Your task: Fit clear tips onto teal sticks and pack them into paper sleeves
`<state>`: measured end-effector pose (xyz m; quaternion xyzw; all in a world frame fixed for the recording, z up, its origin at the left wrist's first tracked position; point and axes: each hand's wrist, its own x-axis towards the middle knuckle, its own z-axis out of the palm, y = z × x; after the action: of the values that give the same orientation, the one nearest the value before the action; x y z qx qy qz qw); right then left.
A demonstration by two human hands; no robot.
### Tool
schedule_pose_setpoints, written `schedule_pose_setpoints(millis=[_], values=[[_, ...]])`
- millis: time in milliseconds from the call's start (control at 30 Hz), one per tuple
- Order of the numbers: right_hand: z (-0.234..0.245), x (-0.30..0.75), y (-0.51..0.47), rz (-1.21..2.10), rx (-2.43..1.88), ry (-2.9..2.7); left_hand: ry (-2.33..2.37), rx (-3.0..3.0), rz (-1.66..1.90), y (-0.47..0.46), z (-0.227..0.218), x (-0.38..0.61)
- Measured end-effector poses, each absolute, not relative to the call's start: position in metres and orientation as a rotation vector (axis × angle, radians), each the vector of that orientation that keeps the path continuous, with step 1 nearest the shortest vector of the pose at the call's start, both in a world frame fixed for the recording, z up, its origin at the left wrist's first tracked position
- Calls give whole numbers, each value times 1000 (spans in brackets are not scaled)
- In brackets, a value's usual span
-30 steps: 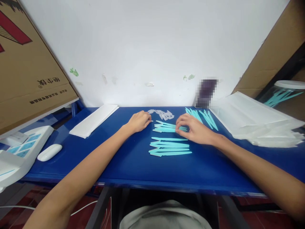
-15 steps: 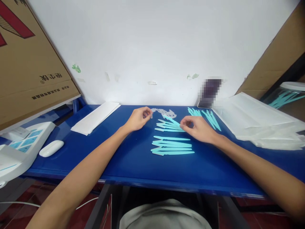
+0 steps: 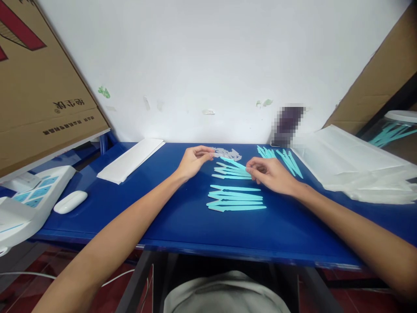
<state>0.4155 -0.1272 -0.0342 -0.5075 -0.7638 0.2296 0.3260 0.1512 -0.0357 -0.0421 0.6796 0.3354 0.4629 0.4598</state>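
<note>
My right hand (image 3: 269,173) pinches the handle end of a turquoise eyebrow razor (image 3: 233,162), whose blade end points left and away from me. Beneath it lie several more turquoise razors (image 3: 228,176), partly covered by that hand. My left hand (image 3: 195,161) has thumb and fingertips closed at the left edge of a pile of small translucent caps (image 3: 230,153); a pale piece shows at the fingertips. Nearer to me, a row of turquoise razors (image 3: 237,200) lies side by side, blade ends to the left.
More turquoise razors (image 3: 288,163) lie loose behind my right hand. White plastic bags (image 3: 352,165) are at right, by a jar (image 3: 395,128) of razors. At left are folded white sheets (image 3: 130,161), a white earbud case (image 3: 71,202) and a white device (image 3: 42,191). A blurred-out dark phone-like object (image 3: 288,126) leans on the wall.
My left hand has moved slightly right, to the edge of the cap pile, and its fingers have straightened and come together. The right hand's razor has shifted slightly; that hand stays in nearly the same place.
</note>
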Motion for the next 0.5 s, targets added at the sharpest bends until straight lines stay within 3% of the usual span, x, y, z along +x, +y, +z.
schedule_pose_setpoints(millis=[500], values=[[-36,417,-125,516,-1299,-1984,781,1623,1086,-44,-42,156]])
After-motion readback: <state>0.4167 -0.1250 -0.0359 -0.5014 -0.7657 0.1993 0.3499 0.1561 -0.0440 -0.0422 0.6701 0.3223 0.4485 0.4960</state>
